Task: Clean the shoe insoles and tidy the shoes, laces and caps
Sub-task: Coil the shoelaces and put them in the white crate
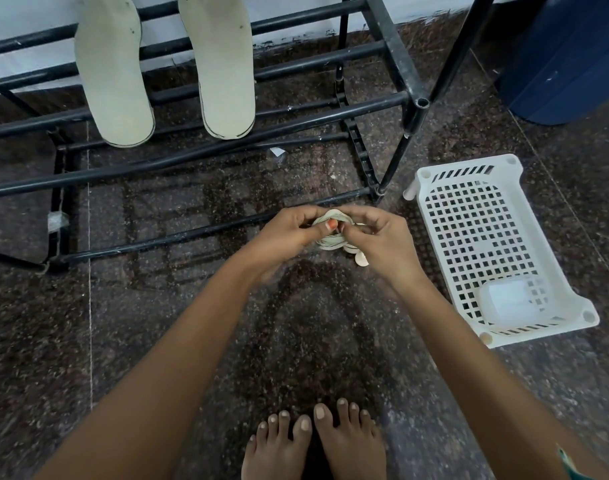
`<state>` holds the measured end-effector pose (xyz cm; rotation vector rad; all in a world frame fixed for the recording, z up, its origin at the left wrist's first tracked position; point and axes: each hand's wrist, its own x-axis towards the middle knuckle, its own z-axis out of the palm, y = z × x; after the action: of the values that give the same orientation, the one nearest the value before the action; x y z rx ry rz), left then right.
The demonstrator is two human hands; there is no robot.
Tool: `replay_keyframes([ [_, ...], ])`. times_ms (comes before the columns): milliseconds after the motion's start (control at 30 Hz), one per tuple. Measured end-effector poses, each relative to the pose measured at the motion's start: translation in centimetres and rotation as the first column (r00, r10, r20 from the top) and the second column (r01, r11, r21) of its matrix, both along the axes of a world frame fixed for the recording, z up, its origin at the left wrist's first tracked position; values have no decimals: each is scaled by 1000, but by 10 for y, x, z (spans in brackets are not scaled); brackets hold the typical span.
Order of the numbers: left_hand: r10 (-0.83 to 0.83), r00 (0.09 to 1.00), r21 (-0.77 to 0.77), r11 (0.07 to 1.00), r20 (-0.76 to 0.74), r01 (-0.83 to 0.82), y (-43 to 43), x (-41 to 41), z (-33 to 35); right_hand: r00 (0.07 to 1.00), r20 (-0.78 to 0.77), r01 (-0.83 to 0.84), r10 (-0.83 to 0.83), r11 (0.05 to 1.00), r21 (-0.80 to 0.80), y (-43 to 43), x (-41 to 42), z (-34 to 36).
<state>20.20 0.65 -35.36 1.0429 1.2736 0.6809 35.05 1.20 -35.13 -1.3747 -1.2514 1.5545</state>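
bare toes [313, 431] at the bottom edge, with both forearms reaching forward over a dark speckled floor [88, 341].

head view: my left hand [289, 233] and right hand [375, 237] meet just above the floor. the fingers of both are curled, pinching a coiled shoelace [330, 241] between them. the lace is off-white and flat, wound into loose round loops, some drooping below my right fingers. a white slotted basket [465, 166] sits to the right, nearer my right hand, probably where the coil goes. two pale insoles [112, 71] rest on a black rack [413, 109] beyond.
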Motion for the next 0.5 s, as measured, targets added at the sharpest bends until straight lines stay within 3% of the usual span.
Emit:
replay_keyframes([
  [100, 23, 999, -35, 999, 47, -22, 0, 1, -1, 996, -89, -23, 18, 998, -63, 2, 4, -1],
  [333, 145, 988, -104, 985, 44, -140, 1, 19, 0, 1000, -7, -28, 27, 999, -29, 9, 6, -3],
  [500, 150, 986, -220, 967, 69, -132, 6, 20, 4, 994, 98, -56, 39, 983, 177, 7, 13, -7],
])
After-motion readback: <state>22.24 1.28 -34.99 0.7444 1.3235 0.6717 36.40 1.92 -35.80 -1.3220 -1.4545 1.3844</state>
